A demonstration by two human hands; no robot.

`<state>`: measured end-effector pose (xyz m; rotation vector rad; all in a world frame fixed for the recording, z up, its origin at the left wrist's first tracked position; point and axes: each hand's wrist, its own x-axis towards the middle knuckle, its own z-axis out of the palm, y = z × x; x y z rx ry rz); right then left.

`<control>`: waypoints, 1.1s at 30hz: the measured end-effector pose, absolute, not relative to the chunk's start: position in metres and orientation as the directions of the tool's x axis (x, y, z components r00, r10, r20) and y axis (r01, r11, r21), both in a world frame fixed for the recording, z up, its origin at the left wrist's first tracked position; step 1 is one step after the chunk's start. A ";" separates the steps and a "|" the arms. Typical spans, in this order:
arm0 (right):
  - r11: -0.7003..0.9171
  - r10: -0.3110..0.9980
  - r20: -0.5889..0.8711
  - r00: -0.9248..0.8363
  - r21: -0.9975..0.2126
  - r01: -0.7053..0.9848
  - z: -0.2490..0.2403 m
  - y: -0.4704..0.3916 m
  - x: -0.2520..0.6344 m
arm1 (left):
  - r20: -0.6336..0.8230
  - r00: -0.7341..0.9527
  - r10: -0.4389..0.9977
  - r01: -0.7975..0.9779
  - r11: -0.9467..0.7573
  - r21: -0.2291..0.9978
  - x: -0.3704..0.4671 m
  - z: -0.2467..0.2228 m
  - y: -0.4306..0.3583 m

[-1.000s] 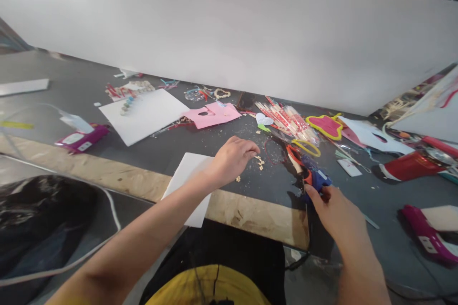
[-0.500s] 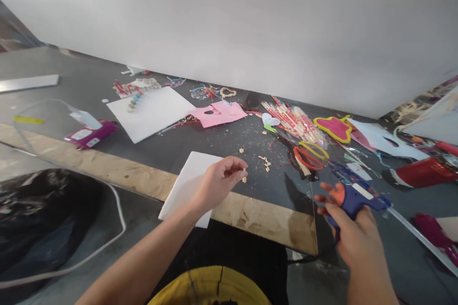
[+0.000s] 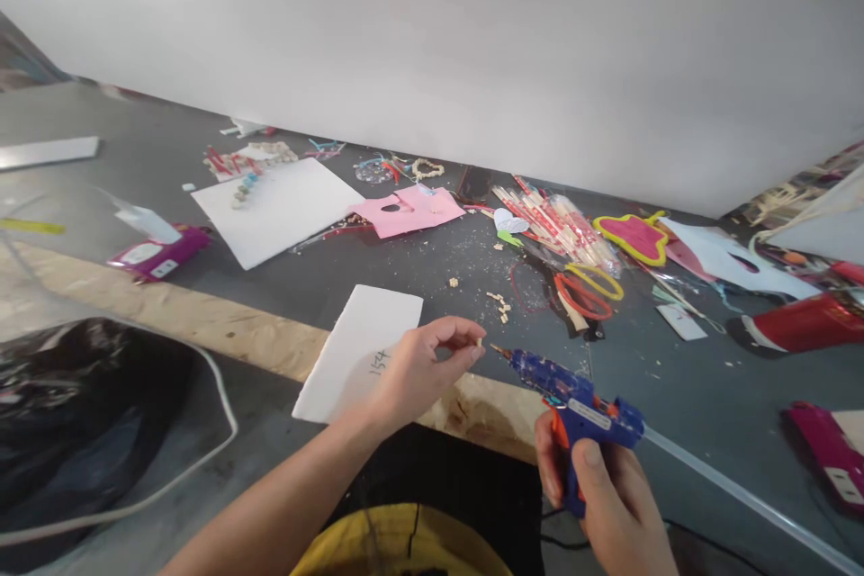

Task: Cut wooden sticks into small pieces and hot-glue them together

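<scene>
My left hand (image 3: 432, 369) pinches a tiny pale wooden piece (image 3: 479, 342) between thumb and fingertips, above the table's front edge. Wrapped round the handle of a blue and orange glue gun (image 3: 580, 414) is my right hand (image 3: 600, 486). The gun's nozzle points left, a short gap from the pinched piece, and a long clear glue stick (image 3: 742, 495) sticks out of its back. Partly under my left wrist lies a white sheet (image 3: 351, 342) with handwritten marks. Small wooden bits (image 3: 499, 306) are scattered on the dark table beyond my hands.
Pink paper (image 3: 411, 211), a white board (image 3: 283, 207), packaged red-and-white sticks (image 3: 553, 225) and orange-handled scissors (image 3: 581, 297) lie farther back. A red can (image 3: 803, 321) lies at right, a magenta power strip (image 3: 162, 254) at left. A white panel (image 3: 432, 54) stands behind.
My right hand has brought the glue gun left and turned its nozzle toward my left hand. My left hand has moved slightly right and down, showing the marks on the sheet.
</scene>
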<state>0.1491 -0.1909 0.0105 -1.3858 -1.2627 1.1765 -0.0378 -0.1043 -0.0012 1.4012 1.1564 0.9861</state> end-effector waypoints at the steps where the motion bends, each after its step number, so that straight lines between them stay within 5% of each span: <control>1: -0.080 0.997 -0.078 0.017 -0.985 0.154 0.010 -0.191 0.149 | -0.011 0.200 0.980 0.132 -0.016 0.991 -0.038 -0.001 -0.105; 33: -0.069 0.994 -0.081 -0.069 -0.985 0.158 -0.003 -0.193 0.156 | -0.019 0.213 0.977 0.126 -0.008 0.992 -0.037 0.000 -0.108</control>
